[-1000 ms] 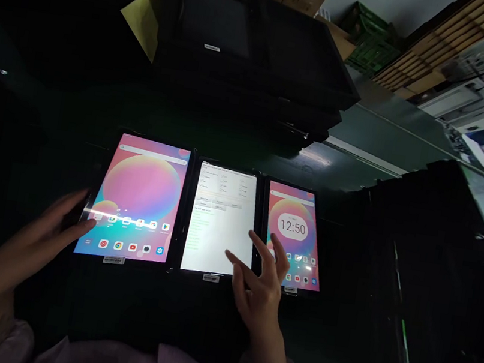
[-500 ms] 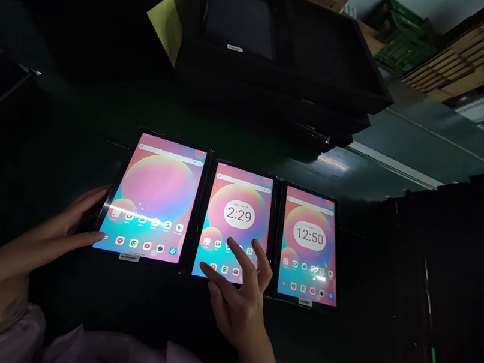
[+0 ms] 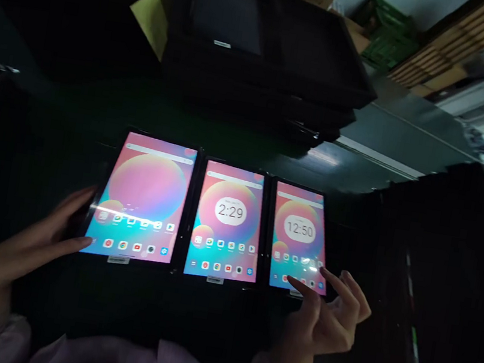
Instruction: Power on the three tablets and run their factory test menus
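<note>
All three glowing pink-screened tablets show home screens: open left hand (image 3: 60, 227) steadies the 9 o'clock tablet (image 3: 142, 198), right hand (image 3: 326, 315), fingers loosely spread and holding nothing, taps the 3 o'clock tablet (image 3: 299, 238).

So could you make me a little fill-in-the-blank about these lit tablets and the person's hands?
1. The middle tablet shows the time ____.
2. ____ lit tablets lie side by side.
3. The right hand is at the lower edge of the tablet showing ____.
4. The left hand touches the ____ tablet's edge.

Missing words: 2:29; three; 12:50; left
</note>
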Tool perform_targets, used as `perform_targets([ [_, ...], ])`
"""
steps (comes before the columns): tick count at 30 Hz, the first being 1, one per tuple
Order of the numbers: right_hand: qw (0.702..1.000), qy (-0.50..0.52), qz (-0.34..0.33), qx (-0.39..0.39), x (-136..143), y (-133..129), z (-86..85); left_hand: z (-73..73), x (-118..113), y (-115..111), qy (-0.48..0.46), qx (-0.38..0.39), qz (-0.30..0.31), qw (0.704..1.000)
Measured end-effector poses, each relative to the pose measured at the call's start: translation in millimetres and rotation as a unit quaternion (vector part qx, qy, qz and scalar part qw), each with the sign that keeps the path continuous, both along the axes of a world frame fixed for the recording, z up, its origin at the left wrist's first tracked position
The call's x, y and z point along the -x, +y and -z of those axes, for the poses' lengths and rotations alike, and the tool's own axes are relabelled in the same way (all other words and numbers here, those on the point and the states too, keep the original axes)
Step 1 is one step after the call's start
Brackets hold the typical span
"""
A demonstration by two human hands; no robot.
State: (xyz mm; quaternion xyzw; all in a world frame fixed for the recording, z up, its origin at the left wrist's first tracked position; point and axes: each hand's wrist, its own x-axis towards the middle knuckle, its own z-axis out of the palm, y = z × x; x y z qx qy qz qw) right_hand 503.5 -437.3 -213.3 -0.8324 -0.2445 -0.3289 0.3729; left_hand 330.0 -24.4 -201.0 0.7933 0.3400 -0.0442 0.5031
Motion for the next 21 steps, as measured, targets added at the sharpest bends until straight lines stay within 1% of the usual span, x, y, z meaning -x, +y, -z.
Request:
perform_targets([
  [2, 0.999, -0.031, 0.035, 0.003, -4.7, -10.0, 1.9, 9.2, -0.3, 5.3, -0.012, -0.007, -0.021, 1.000],
  [3, 0.999, -0.033, 0.035, 0.019, -5.8, -13.3, 3.2, 14.1, -0.6, 8.5, -0.017, -0.008, -0.030, 0.999],
  [5, 0.998, -0.033, 0.025, 0.038, -5.9, -17.5, 5.5, 24.2, -1.2, 16.0, -0.018, 0.003, -0.052, 0.998],
  [7, 0.998, -0.025, 0.008, 0.050, -4.5, -19.3, 6.9, 33.0, -1.3, 23.8, -0.005, 0.033, -0.070, 0.997],
  [10, 0.996, 0.002, -0.026, 0.085, -3.9, -19.3, 6.0, 39.2, -1.5, 30.5, -0.004, 0.056, -0.091, 0.994],
  [12, 0.994, 0.011, -0.038, 0.097, -5.5, -18.7, 4.2, 37.1, -2.3, 29.6, -0.016, 0.050, -0.102, 0.993],
  [17, 0.999, 0.006, -0.018, 0.038, -11.9, -16.8, 1.0, 22.3, -4.8, 17.9, 0.010, 0.043, -0.122, 0.992],
  [20, 0.999, 0.002, -0.025, 0.045, -16.2, -12.8, -1.4, 15.7, -5.4, 12.3, 0.016, 0.046, -0.123, 0.991],
  [21, 0.998, -0.002, -0.032, 0.046, -18.0, -11.3, -3.4, 14.0, -5.8, 10.9, 0.012, 0.036, -0.119, 0.992],
])
